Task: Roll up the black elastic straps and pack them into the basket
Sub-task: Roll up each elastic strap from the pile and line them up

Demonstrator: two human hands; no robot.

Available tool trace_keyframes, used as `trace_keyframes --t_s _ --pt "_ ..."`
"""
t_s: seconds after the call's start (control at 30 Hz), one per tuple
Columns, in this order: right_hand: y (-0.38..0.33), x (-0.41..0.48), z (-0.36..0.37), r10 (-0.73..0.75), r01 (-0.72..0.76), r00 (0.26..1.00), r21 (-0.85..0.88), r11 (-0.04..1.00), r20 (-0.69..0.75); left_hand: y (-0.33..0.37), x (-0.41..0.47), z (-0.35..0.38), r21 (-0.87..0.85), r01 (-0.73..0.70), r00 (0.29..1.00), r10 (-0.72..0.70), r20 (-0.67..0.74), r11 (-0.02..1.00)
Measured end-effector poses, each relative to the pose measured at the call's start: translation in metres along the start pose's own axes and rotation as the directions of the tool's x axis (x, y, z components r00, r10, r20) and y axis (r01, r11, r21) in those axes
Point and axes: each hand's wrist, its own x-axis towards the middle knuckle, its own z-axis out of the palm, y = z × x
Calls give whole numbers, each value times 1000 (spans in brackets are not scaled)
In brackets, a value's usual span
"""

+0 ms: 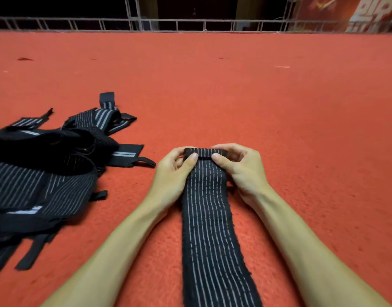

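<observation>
A long black elastic strap (210,229) with thin white lengthwise stripes lies flat on the red carpet, running from the bottom edge up to the middle. Its far end is folded over into a small tight roll (205,152). My left hand (176,171) pinches the roll's left side, thumb on top. My right hand (239,167) pinches the right side the same way. No basket is in view.
A loose pile of black striped straps (46,165) with loops and tabs lies on the red carpet (257,96) at the left. A white metal railing (190,25) runs along the far edge, with a red banner (356,12) behind it.
</observation>
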Motion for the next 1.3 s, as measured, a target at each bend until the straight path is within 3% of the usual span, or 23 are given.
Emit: trace_keyframes --t_s 0.33,0.5,0.73,0.97,1.17,1.3 --pt "-3 -5 9 8 -8 1000 3 1000 27 3 -2 -2 146 -152 985 163 -64 977" --pt "-2 -6 12 106 -108 994 55 993 34 -1 1 -7 130 -115 989 127 -81 985" --pt "-3 -9 7 73 -73 997 77 994 7 3 -4 -4 24 -31 1000 31 2 999" --pt "-3 -9 5 -42 43 998 -14 999 41 2 -5 2 165 6 1000 -3 -19 986" --pt "-4 -11 7 -20 17 998 40 999 66 2 -2 0 174 -17 1000 20 -13 985" --pt "-4 -11 4 -3 -1 996 39 999 92 3 -5 0 77 16 1000 -14 -27 997"
